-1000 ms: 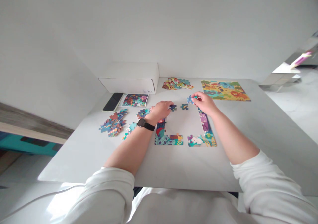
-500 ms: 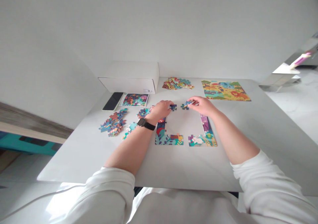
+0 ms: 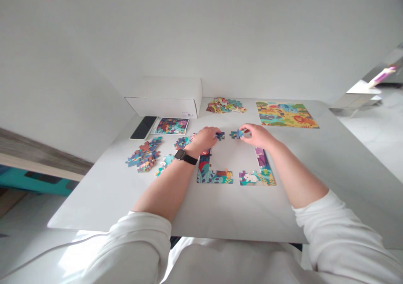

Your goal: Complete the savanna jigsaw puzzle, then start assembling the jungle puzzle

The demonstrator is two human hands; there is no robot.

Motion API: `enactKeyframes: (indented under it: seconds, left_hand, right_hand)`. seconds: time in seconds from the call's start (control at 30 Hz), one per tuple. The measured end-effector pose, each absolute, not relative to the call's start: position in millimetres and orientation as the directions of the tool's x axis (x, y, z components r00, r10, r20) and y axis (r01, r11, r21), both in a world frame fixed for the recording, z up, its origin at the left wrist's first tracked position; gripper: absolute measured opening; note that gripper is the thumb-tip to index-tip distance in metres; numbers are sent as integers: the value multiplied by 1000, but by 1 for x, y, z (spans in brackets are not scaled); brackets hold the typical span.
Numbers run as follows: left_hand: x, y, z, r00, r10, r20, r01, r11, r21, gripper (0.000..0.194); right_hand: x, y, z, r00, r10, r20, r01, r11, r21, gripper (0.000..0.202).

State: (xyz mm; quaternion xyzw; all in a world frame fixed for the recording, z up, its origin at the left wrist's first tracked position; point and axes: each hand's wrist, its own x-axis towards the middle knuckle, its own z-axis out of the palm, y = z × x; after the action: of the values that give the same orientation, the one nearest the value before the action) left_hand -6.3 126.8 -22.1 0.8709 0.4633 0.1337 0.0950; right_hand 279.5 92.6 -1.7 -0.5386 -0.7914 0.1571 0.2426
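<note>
On the table lies a partly joined jigsaw frame (image 3: 214, 177) with a bare middle, broken at the lower edge and along the top. My left hand (image 3: 206, 138) bends over its upper left corner, fingertips down on a dark blue jigsaw piece (image 3: 221, 136). What lies under the palm is hidden. My right hand (image 3: 255, 135) pinches a blue jigsaw piece (image 3: 236, 134) at its right end, thumb and forefinger closed on it. That piece lies about flat, a short gap to the right of the one at my left hand. The purple right side (image 3: 260, 156) runs below my right wrist.
Loose jigsaw pieces (image 3: 145, 155) lie at the left, more (image 3: 165, 163) beside my left forearm. Behind stand a white box (image 3: 163, 105), a phone (image 3: 143, 127) and a picture card (image 3: 171, 126). Another heap of pieces (image 3: 225, 105) and a yellow animal picture (image 3: 287, 114) lie at the back.
My right hand has turned the blue piece from tilted to about level and set it lower, in line with the top edge. My left hand has hardly moved.
</note>
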Motion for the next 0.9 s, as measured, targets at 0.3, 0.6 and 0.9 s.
enactKeyframes:
  seconds: [0.3, 0.6, 0.9]
  left_hand:
    - [-6, 128, -26, 562, 807, 185, 752, -591, 292, 43]
    - [-3, 125, -26, 601, 772, 208, 713, -635, 297, 41]
    - [1, 121, -23, 621, 755, 210, 678, -652, 339, 42]
  right_hand:
    - [281, 94, -7, -337, 918, 207, 757, 395, -521, 33]
    - [281, 89, -4, -344, 929, 136, 770, 362, -526, 40]
    - [275, 87, 2, -378, 917, 126, 778, 388, -495, 43]
